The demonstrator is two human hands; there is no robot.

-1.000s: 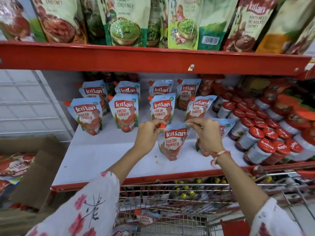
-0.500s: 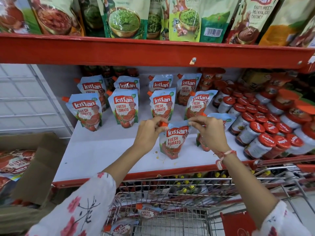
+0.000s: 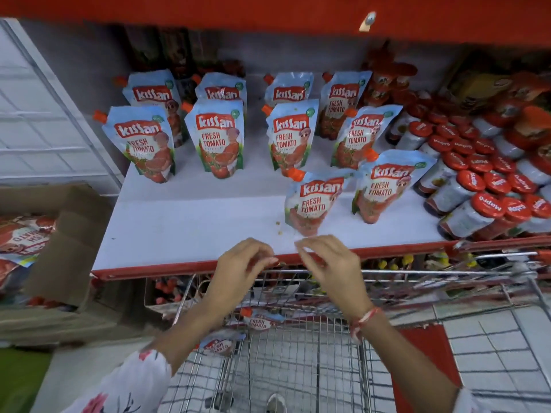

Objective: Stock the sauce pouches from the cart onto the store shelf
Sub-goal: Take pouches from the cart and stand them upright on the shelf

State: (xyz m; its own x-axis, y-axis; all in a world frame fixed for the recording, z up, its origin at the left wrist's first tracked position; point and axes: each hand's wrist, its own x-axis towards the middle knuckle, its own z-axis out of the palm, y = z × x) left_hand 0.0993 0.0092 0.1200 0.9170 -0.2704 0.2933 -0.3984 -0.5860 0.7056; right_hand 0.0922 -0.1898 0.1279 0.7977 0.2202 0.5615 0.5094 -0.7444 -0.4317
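a: where are the hands seen?
b: the left hand and right hand are held above the cart, at the shelf front edge; fingers are loosely curled, nothing is gripped

a: and the pouches?
b: the nearest sauce pouch is stood upright on the shelf, apart from both hands; two more pouches are left lying in the cart

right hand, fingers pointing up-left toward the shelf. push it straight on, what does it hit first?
Probably the nearest ketchup pouch, standing just beyond the right hand near the shelf's front edge. The fingertips sit just below its base in the picture. Depth is unclear, so they could pass slightly to its left.
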